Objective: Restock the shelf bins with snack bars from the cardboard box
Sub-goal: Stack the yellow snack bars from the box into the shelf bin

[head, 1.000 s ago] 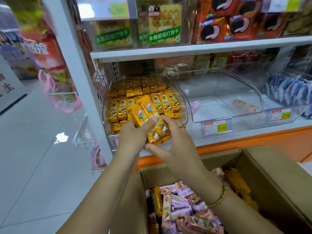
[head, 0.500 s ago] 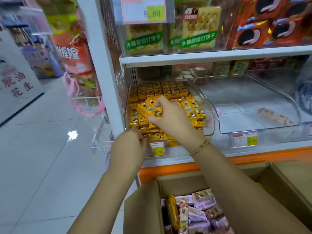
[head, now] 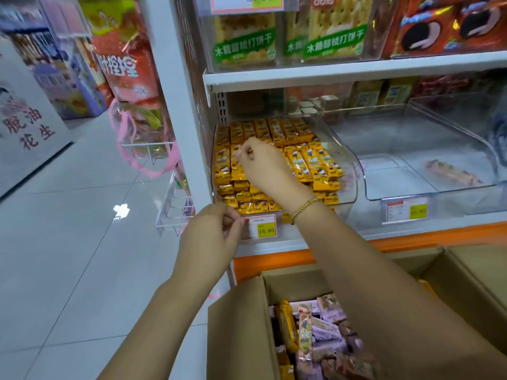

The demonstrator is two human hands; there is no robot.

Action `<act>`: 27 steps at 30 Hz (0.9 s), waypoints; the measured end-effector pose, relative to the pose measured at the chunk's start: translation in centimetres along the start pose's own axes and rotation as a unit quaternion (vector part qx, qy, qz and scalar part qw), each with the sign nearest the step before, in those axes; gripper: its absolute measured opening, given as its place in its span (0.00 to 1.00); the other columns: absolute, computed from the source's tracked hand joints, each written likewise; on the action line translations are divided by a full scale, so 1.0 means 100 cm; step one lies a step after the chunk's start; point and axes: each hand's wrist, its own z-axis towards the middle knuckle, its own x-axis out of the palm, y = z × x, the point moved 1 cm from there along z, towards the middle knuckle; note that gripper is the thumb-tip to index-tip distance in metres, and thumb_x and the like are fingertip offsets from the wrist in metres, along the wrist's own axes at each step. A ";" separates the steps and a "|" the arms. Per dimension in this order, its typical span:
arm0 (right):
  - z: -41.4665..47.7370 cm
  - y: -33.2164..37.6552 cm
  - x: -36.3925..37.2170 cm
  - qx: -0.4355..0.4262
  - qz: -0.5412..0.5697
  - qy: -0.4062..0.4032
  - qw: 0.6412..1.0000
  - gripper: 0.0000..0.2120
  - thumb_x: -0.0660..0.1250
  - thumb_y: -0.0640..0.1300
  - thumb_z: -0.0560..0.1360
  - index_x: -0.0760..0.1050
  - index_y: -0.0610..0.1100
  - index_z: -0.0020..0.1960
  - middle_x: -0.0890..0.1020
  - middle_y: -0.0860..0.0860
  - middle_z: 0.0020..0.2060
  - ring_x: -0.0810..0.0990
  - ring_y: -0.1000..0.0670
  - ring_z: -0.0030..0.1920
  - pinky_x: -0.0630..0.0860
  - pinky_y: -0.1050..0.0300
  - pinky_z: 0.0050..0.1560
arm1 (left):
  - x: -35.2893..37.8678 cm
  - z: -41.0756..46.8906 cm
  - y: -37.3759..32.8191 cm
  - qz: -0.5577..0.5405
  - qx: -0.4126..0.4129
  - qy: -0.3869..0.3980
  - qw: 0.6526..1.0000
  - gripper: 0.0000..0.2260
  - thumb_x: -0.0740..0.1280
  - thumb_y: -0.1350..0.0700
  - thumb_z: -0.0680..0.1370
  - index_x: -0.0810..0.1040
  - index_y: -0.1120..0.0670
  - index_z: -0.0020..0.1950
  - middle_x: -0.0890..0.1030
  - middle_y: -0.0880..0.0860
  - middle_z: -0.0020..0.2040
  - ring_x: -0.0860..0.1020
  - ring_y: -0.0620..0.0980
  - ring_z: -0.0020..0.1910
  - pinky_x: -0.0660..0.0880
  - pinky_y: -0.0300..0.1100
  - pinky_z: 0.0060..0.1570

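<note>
A clear shelf bin (head: 346, 171) on the lower shelf is packed with yellow snack bars (head: 310, 160). My right hand (head: 264, 167) reaches into its left half, fingertips pinching a yellow bar against the stack. My left hand (head: 211, 234) hovers in front of the bin's lower left corner, beside the price tag (head: 262, 227); its fingers are curled and I see nothing in them. Below, the open cardboard box (head: 238, 325) holds a jumble of purple, brown and yellow bars (head: 307, 333). My right forearm crosses over the box.
To the right stands a second clear bin (head: 428, 138) holding a single bar (head: 450, 171). A white shelf upright (head: 175, 105) runs along the left of the yellow bin. Cracker and biscuit packs fill the shelf above. Tiled aisle floor lies to the left.
My right hand carried the yellow bars deeper and to the left in the bin. My left hand let go, dropped to the bin's front corner and stayed there. The camera moved closer.
</note>
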 end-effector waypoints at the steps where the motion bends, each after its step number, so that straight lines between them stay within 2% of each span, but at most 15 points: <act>1: -0.007 -0.003 -0.008 -0.018 0.001 -0.019 1.000 0.09 0.59 0.46 0.80 0.74 0.42 0.47 0.80 0.49 0.44 0.76 0.50 0.46 0.69 0.57 0.41 | 0.000 -0.003 -0.002 -0.009 0.003 0.001 1.000 0.05 0.67 0.54 0.76 0.77 0.51 0.40 0.78 0.46 0.35 0.75 0.41 0.36 0.71 0.37 0.36; 3: -0.027 -0.012 -0.026 -0.048 0.015 -0.045 0.998 0.12 0.63 0.46 0.79 0.72 0.40 0.39 0.73 0.52 0.31 0.71 0.57 0.35 0.65 0.62 0.35 | 0.003 -0.009 -0.007 -0.024 0.001 0.021 0.999 0.11 0.67 0.51 0.76 0.74 0.50 0.34 0.75 0.46 0.29 0.74 0.43 0.32 0.71 0.42 0.34; 4: -0.040 -0.015 -0.035 -0.058 0.030 -0.033 0.997 0.14 0.64 0.46 0.78 0.71 0.40 0.37 0.70 0.52 0.28 0.70 0.58 0.31 0.63 0.65 0.32 | 0.004 -0.012 -0.009 -0.019 0.000 0.036 0.999 0.13 0.67 0.50 0.76 0.72 0.51 0.33 0.74 0.46 0.28 0.73 0.44 0.31 0.70 0.42 0.34; 7: -0.081 -0.033 -0.049 -0.073 0.030 0.055 0.995 0.15 0.67 0.47 0.76 0.70 0.42 0.34 0.68 0.53 0.25 0.66 0.57 0.28 0.61 0.63 0.30 | 0.013 -0.028 -0.017 0.013 0.008 0.085 0.996 0.14 0.65 0.50 0.77 0.71 0.51 0.32 0.74 0.47 0.27 0.74 0.47 0.31 0.69 0.43 0.35; 9: -0.105 -0.053 -0.050 -0.062 -0.006 0.114 0.992 0.15 0.68 0.48 0.76 0.71 0.43 0.34 0.68 0.55 0.25 0.66 0.57 0.27 0.60 0.64 0.29 | 0.020 -0.043 -0.022 0.034 0.020 0.121 0.992 0.13 0.64 0.50 0.78 0.72 0.52 0.34 0.76 0.48 0.29 0.76 0.48 0.33 0.67 0.46 0.43; 11: -0.128 -0.078 -0.049 -0.038 -0.036 0.176 0.983 0.13 0.68 0.48 0.76 0.73 0.42 0.36 0.69 0.55 0.27 0.67 0.57 0.29 0.62 0.66 0.30 | 0.030 -0.060 -0.024 0.077 0.035 0.162 0.983 0.13 0.63 0.49 0.78 0.72 0.52 0.36 0.76 0.48 0.30 0.76 0.49 0.36 0.61 0.46 0.47; 12: -0.138 -0.093 -0.047 -0.024 -0.049 0.211 0.976 0.13 0.68 0.47 0.76 0.73 0.42 0.37 0.71 0.55 0.28 0.68 0.56 0.31 0.63 0.66 0.31 | 0.037 -0.070 -0.022 0.084 0.038 0.190 0.977 0.12 0.64 0.49 0.78 0.71 0.51 0.36 0.76 0.48 0.31 0.76 0.50 0.36 0.61 0.47 0.47; 14: -0.159 -0.126 -0.037 0.014 -0.087 0.293 0.952 0.12 0.67 0.48 0.77 0.72 0.42 0.38 0.74 0.51 0.32 0.71 0.51 0.36 0.62 0.61 0.34 | 0.052 -0.091 -0.013 0.087 0.020 0.255 0.963 0.11 0.65 0.49 0.77 0.72 0.51 0.37 0.78 0.49 0.34 0.77 0.51 0.39 0.70 0.46 0.42; 17: -0.189 -0.183 -0.020 0.112 -0.124 0.375 0.912 0.14 0.67 0.47 0.76 0.73 0.37 0.39 0.77 0.41 0.38 0.75 0.40 0.40 0.66 0.56 0.39 | 0.074 -0.124 0.007 0.132 -0.047 0.353 0.925 0.12 0.65 0.47 0.77 0.79 0.56 0.45 0.81 0.53 0.44 0.78 0.52 0.46 0.75 0.47 0.47; 20: -0.221 -0.221 -0.010 0.166 -0.120 0.423 0.883 0.09 0.69 0.45 0.75 0.73 0.45 0.38 0.77 0.48 0.39 0.76 0.45 0.44 0.74 0.52 0.49 | 0.084 -0.147 0.017 0.129 -0.108 0.391 0.905 0.14 0.67 0.47 0.76 0.77 0.57 0.52 0.81 0.54 0.47 0.78 0.50 0.44 0.72 0.43 0.42; 22: -0.241 -0.235 -0.003 0.177 -0.092 0.446 0.872 0.08 0.69 0.44 0.76 0.74 0.45 0.40 0.78 0.46 0.42 0.77 0.44 0.46 0.74 0.47 0.57 | 0.087 -0.153 0.022 0.099 -0.145 0.401 0.899 0.16 0.69 0.48 0.76 0.74 0.57 0.56 0.80 0.53 0.50 0.74 0.46 0.44 0.67 0.38 0.38; 24: -0.255 -0.238 0.004 0.178 -0.074 0.441 0.877 0.03 0.69 0.44 0.76 0.77 0.44 0.47 0.80 0.45 0.49 0.78 0.44 0.52 0.73 0.48 0.58 | 0.089 -0.154 0.029 0.033 -0.190 0.399 0.896 0.11 0.71 0.52 0.74 0.73 0.56 0.49 0.79 0.52 0.46 0.74 0.48 0.44 0.67 0.34 0.35; 26: -0.263 -0.236 0.013 0.179 -0.032 0.420 0.889 0.09 0.70 0.42 0.76 0.79 0.41 0.54 0.81 0.45 0.54 0.79 0.45 0.54 0.75 0.52 0.56 | 0.091 -0.154 0.035 -0.066 -0.230 0.393 0.888 0.12 0.74 0.53 0.71 0.76 0.59 0.46 0.81 0.55 0.46 0.79 0.53 0.49 0.73 0.34 0.44; 27: -0.266 -0.231 0.019 0.182 0.004 0.411 0.893 0.10 0.70 0.40 0.75 0.79 0.39 0.56 0.81 0.45 0.54 0.79 0.46 0.54 0.76 0.55 0.54 | 0.091 -0.155 0.037 -0.109 -0.251 0.383 0.882 0.13 0.74 0.55 0.70 0.79 0.60 0.50 0.82 0.56 0.50 0.80 0.52 0.52 0.74 0.36 0.50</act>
